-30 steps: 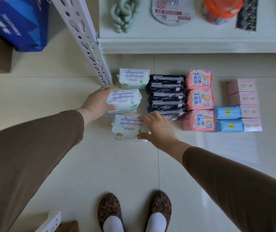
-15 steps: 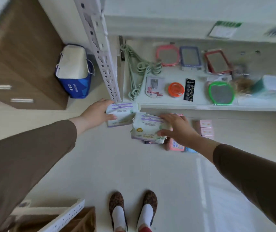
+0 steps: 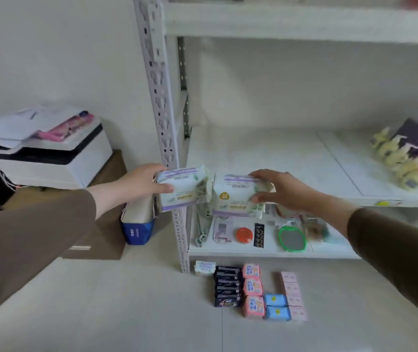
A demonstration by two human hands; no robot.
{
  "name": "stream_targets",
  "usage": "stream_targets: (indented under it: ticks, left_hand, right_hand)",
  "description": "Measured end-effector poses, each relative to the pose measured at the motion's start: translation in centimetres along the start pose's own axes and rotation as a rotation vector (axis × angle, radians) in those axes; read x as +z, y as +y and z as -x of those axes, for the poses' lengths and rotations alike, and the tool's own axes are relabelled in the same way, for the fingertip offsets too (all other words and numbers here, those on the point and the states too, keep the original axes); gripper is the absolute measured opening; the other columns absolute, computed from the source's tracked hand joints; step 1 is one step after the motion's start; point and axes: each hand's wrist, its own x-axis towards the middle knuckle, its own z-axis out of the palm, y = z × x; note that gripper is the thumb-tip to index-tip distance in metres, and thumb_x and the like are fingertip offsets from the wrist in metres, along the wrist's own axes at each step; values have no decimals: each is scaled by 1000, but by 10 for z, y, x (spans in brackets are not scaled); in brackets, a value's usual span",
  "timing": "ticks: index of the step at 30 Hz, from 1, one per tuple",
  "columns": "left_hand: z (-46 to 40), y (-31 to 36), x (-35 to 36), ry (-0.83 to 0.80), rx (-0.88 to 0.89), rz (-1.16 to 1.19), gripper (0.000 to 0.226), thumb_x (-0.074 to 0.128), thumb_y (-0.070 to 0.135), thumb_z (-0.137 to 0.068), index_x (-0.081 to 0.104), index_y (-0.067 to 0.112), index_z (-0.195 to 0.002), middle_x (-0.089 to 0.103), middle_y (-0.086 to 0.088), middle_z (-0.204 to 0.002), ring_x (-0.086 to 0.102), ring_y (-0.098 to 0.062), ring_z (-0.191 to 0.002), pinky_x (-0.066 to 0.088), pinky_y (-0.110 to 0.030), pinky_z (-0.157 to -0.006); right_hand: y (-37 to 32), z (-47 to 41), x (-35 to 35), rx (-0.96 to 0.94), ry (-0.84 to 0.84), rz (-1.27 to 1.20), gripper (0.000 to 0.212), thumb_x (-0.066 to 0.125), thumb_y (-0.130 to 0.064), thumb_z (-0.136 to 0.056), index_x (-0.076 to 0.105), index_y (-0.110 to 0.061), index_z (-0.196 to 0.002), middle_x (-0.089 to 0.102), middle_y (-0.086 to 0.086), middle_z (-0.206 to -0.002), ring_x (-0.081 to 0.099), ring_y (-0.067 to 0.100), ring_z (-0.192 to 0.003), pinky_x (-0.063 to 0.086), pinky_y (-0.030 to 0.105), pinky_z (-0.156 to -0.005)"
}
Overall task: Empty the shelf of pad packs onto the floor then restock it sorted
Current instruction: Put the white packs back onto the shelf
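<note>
Shelf unit [image 3: 304,20] fills 12 to 3 o'clock, white boards on a slotted post [image 3: 161,118]. Middle shelf [image 3: 266,158] bare on its left half; blurred yellow items [image 3: 398,161] at its far right, probably small toys, can't resolve them. Printer [image 3: 50,153] at 9 o'clock on a brown cabinet [image 3: 106,224], blue bag [image 3: 139,224] against it. Lower shelf [image 3: 253,248] holds small goods, green mirror [image 3: 292,238] and orange lid [image 3: 244,235] among them.

Floor packs at 6 o'clock in front of the post: one white pack [image 3: 204,268], then a column of black packs [image 3: 228,288], pink packs [image 3: 253,293], two blue packs [image 3: 276,306], pale pink boxes [image 3: 293,295].

My left hand [image 3: 139,185] grips the left pack [image 3: 182,188], thumb on its near face, held right in front of the post. My right hand [image 3: 281,188] grasps the right pack [image 3: 238,196] from its far end, fingers over the top, thumb beneath. Both packs are white-purple, in the air at the front edge of the middle shelf, just beside each other, not on the board.
</note>
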Motion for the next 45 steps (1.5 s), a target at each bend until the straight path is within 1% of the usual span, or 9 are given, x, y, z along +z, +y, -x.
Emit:
stream_targets:
  ticks: [7, 11, 15, 19, 26, 31, 34, 40, 45]
  left_hand:
    - [30, 98, -123, 110, 99, -18, 44, 75, 53, -79, 63, 30, -114, 68, 10, -106, 62, -16, -95, 43, -28, -73]
    - [40, 148, -176, 147, 194, -35, 67, 65, 76, -59, 65, 34, -110, 70, 12, -101, 64, -16, -95, 49, -38, -84]
    - [31, 190, -217, 165, 248, -40, 44, 73, 55, -79, 64, 33, -116, 70, 13, -104, 63, -13, -99, 47, -29, -80]
    - [5, 227, -252, 208, 255, -63, 40, 71, 48, -84, 62, 32, -120, 68, 11, -109, 62, -13, -104, 48, -34, -91]
    - [-76, 285, -280, 272, 265, -92, 34, 68, 42, -90, 60, 26, -119, 66, 7, -107, 59, -9, -91, 41, -19, -67]
    - [-147, 294, -286, 308, 214, -88, 37, 70, 40, -89, 60, 23, -120, 66, -3, -112, 62, -27, -106, 51, -37, -83]
    - [-188, 291, -291, 299, 182, -81, 33, 70, 40, -88, 62, 23, -115, 66, -3, -110, 62, -25, -102, 49, -34, -76]
    - [-259, 280, -304, 303, 116, -99, 40, 69, 32, -91, 58, 17, -127, 62, -3, -121, 57, -22, -111, 46, -29, -81]
    - [-314, 267, -319, 259, 104, -161, 40, 70, 31, -90, 59, 16, -125, 64, -1, -111, 56, -17, -93, 44, -27, -77]
  right_hand:
    - [-56, 41, -140, -69, 142, 5, 57, 75, -46, -82, 53, -31, -133, 63, -14, -118, 60, 13, -108, 46, 35, -98]
    - [-83, 58, -203, -134, 209, 25, 48, 74, -38, -86, 55, -33, -130, 64, -17, -117, 60, 8, -108, 47, 36, -99]
    - [-97, 60, -260, -192, 269, 54, 44, 73, -40, -87, 56, -36, -127, 65, -19, -114, 61, 8, -107, 48, 40, -97]
    - [-95, 47, -309, -243, 294, 37, 41, 72, -35, -89, 57, -36, -127, 66, -17, -114, 61, 8, -106, 47, 34, -96]
    - [-64, -8, -378, -327, 303, 5, 42, 72, -32, -89, 57, -32, -127, 67, -16, -111, 61, 4, -102, 47, 18, -82]
    - [-43, -62, -405, -369, 292, -6, 41, 72, -35, -88, 56, -36, -126, 67, -19, -110, 60, -3, -95, 41, 8, -69]
    - [-38, -97, -409, -387, 269, 4, 43, 73, -37, -87, 56, -37, -127, 66, -21, -111, 59, -3, -99, 41, 8, -73]
    - [-36, -167, -400, -397, 226, -3, 47, 74, -44, -85, 56, -36, -128, 67, -17, -116, 62, 7, -109, 49, 34, -97]
    - [-33, -215, -393, -356, 232, -16, 47, 72, -51, -84, 56, -40, -127, 66, -20, -114, 62, 6, -107, 49, 36, -98]
